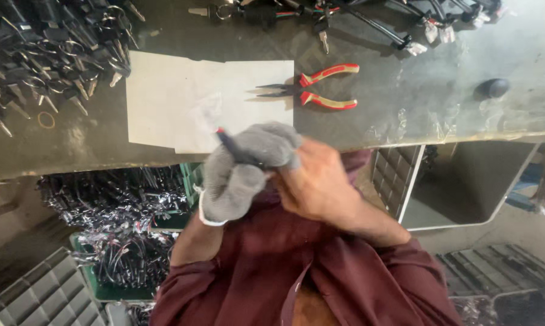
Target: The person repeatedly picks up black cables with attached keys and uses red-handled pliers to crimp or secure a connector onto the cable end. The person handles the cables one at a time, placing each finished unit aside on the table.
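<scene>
My left hand [239, 172] wears a grey knit glove and is closed around a thin dark pen-like tool with a red tip [227, 142]. My bare right hand [317, 184] presses against the gloved fingers from the right, its own fingers curled out of sight around the glove's fingertips [272, 145]. Both hands hover just in front of the workbench edge [405, 140], above my maroon shirt [272, 265]. Beyond them, on the bench, lie a white sheet of paper [182, 99] and long-nose pliers with red and yellow handles [314, 87].
A heap of dark keys on rings [40, 51] fills the bench's far left, and more keys and cables [320, 18] lie along the back. A black knob [493, 88] sits at the right. Below the bench are a green crate of wire bundles [127, 241] and grey crates [40, 296].
</scene>
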A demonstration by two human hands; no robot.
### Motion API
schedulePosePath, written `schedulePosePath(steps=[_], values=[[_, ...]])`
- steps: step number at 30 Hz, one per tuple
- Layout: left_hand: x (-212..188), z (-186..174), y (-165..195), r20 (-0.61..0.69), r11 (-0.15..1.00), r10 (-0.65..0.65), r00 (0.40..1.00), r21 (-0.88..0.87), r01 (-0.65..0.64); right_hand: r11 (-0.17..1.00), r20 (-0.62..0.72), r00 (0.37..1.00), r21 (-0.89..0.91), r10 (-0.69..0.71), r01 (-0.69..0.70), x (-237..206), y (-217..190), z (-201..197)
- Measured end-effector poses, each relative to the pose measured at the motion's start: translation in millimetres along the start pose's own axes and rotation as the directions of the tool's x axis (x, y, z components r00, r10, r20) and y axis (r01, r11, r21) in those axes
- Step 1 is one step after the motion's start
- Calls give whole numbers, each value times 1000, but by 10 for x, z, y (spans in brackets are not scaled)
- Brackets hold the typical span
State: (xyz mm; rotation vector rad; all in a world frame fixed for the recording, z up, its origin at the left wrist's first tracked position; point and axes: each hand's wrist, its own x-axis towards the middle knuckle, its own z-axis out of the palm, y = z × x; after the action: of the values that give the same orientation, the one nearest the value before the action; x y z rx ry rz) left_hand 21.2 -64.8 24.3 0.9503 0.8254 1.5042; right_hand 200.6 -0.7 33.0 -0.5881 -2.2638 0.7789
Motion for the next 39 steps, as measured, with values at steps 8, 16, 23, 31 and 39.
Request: schedulePosePath(steps=[8, 16, 23, 31, 39], values=[[136, 500, 66, 363, 823, -50, 930, 543, -168, 536, -93, 978, 844, 189, -23, 243, -274, -504], [-15, 421, -218, 555, 956, -263, 789, 261, 136, 235, -56, 946, 972, 320, -22, 18, -113, -988], [387, 65, -57, 503, 954, -295, 812, 209, 217, 417, -304, 896, 896, 324, 154, 186, 129, -936], [578, -229, 137, 149, 860, -453, 879, -189, 474, 826, 138, 918, 400, 373, -396, 472, 499, 2], [501, -136, -124, 38, 759, 211, 977, 623, -188, 699, 177, 871, 533, 458, -476, -322, 671, 198]])
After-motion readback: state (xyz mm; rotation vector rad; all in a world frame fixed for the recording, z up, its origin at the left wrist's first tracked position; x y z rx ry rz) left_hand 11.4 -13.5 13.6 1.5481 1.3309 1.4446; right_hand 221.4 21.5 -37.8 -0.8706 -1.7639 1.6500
